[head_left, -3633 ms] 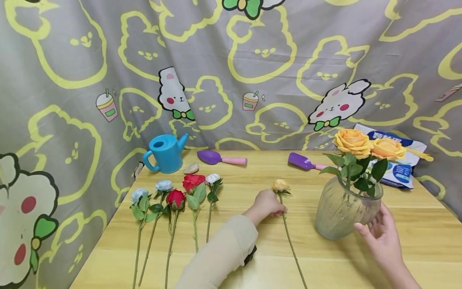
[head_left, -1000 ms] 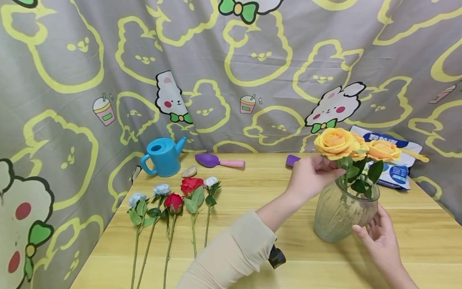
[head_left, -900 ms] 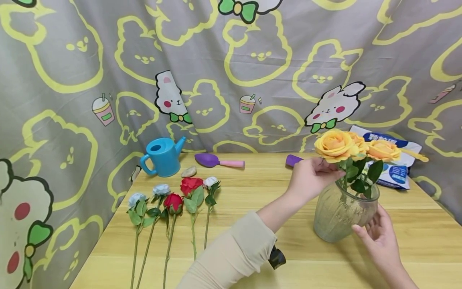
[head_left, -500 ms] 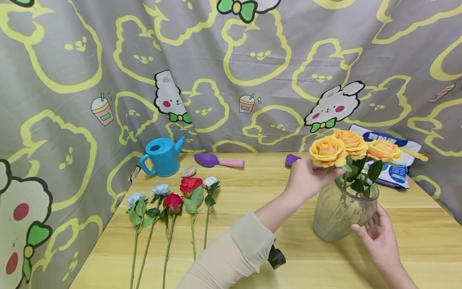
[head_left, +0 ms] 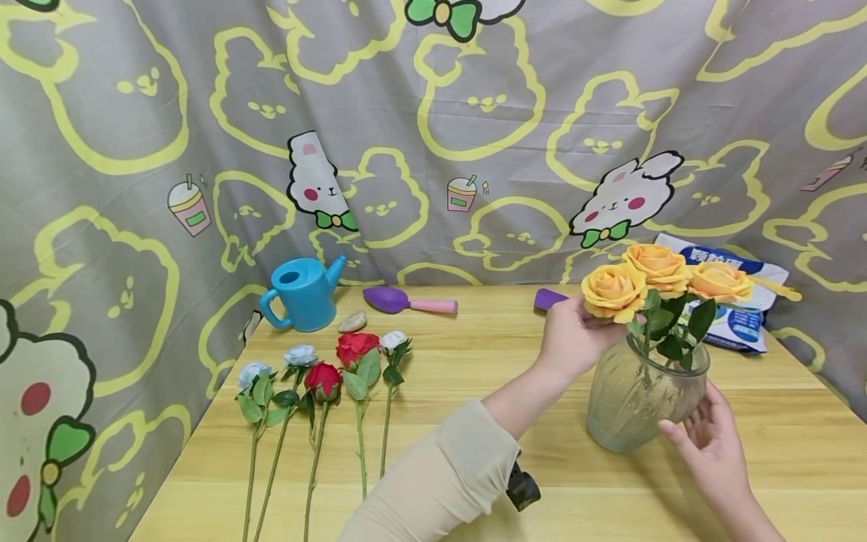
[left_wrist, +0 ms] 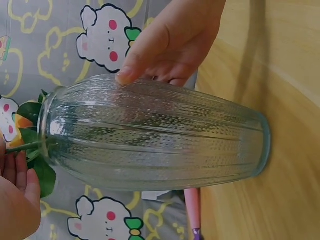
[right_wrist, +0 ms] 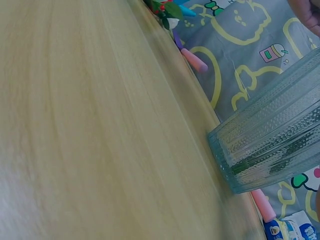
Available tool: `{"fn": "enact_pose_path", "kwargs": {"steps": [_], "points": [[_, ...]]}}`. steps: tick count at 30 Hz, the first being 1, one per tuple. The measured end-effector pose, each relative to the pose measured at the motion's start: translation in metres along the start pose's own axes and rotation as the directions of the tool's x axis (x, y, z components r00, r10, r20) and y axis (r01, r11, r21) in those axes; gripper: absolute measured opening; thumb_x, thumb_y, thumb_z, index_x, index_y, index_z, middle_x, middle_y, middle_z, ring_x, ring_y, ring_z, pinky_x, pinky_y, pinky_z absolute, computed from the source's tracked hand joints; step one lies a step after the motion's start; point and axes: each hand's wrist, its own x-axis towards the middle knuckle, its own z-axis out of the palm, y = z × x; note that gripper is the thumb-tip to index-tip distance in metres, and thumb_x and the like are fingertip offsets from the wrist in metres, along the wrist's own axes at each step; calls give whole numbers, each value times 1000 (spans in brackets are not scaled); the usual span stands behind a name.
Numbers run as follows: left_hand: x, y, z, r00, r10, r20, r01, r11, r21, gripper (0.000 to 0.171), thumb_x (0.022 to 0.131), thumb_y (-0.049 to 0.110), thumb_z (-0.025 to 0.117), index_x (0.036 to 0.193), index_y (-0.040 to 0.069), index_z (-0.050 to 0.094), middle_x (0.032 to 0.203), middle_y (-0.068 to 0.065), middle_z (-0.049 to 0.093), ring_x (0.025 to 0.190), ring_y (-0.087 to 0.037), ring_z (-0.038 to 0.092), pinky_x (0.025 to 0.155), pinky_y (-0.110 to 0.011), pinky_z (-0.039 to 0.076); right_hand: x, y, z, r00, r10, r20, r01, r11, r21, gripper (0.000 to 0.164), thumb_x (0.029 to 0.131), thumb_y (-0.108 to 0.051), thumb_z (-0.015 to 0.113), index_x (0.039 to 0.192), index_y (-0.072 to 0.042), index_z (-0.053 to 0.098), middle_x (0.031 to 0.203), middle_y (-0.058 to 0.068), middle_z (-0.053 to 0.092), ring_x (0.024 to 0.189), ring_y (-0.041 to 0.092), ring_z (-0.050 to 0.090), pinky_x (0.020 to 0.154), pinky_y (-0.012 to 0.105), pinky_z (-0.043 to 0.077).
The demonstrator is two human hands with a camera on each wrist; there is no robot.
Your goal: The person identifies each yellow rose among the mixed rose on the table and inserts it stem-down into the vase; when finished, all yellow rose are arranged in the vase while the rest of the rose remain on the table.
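Near the vase mouth my left hand (head_left: 576, 339) pinches a yellow artificial rose (head_left: 615, 292) just under its bloom. The left wrist view shows its green stem (left_wrist: 22, 147) between thumb and fingers, entering the vase. Two other yellow roses, a back one (head_left: 657, 267) and a right one (head_left: 720, 281), stand in the same ribbed glass vase (head_left: 637, 406). My right hand (head_left: 714, 436) holds the vase from the right, thumb in front and fingers partly hidden behind. In the right wrist view the vase base (right_wrist: 232, 167) meets the table; only bits of hands show there.
Blue, red and white roses (head_left: 323, 380) lie in a row on the wooden table (head_left: 542, 519). Behind them are a blue watering can (head_left: 305, 297), a stone (head_left: 352, 322) and a purple trowel (head_left: 387, 299). A second purple scoop (head_left: 549, 299) and a printed bag (head_left: 734, 327) lie beyond the vase.
My left hand has brought the yellow rose from the table into the vase. Over the last second its bloom has shifted left and down, apart from the others. My right hand stays on the vase.
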Motion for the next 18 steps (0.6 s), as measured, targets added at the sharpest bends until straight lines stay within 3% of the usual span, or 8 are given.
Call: {"fn": "enact_pose_path", "kwargs": {"steps": [6, 10, 13, 18], "points": [[-3, -8, 5, 999, -35, -5, 35, 998, 52, 30, 72, 5, 74, 101, 2, 66, 89, -11, 68, 74, 6, 59, 68, -11, 48, 0, 0, 0, 1000, 5, 1, -5, 1000, 3, 72, 76, 28, 47, 137, 8, 16, 140, 11, 32, 127, 15, 30, 101, 16, 25], [-8, -13, 6, 996, -90, 11, 91, 990, -104, 28, 73, -2, 72, 100, -5, 65, 89, -18, 66, 76, 0, 62, 69, -15, 50, -1, 0, 1, 1000, 13, 0, -13, 1000, -4, 71, 77, 26, 48, 137, 8, 16, 140, 11, 32, 127, 15, 30, 102, 16, 25], [-11, -14, 7, 988, -154, 7, 151, 959, -240, 28, 73, -8, 69, 100, -8, 63, 92, -22, 64, 80, -10, 64, 70, -18, 51, -1, 0, 2, 1000, 13, 0, -13, 1000, -9, 70, 77, 25, 48, 137, 9, 15, 140, 12, 32, 127, 15, 31, 102, 16, 25], [-14, -18, 2, 958, -280, -66, 259, 939, -226, 23, 72, -6, 70, 95, -2, 67, 88, -12, 68, 75, -10, 65, 66, -19, 52, 0, 0, 0, 1000, 6, 0, -6, 1000, -9, 71, 76, 27, 47, 137, 8, 15, 141, 12, 30, 128, 15, 30, 102, 16, 25]]}}
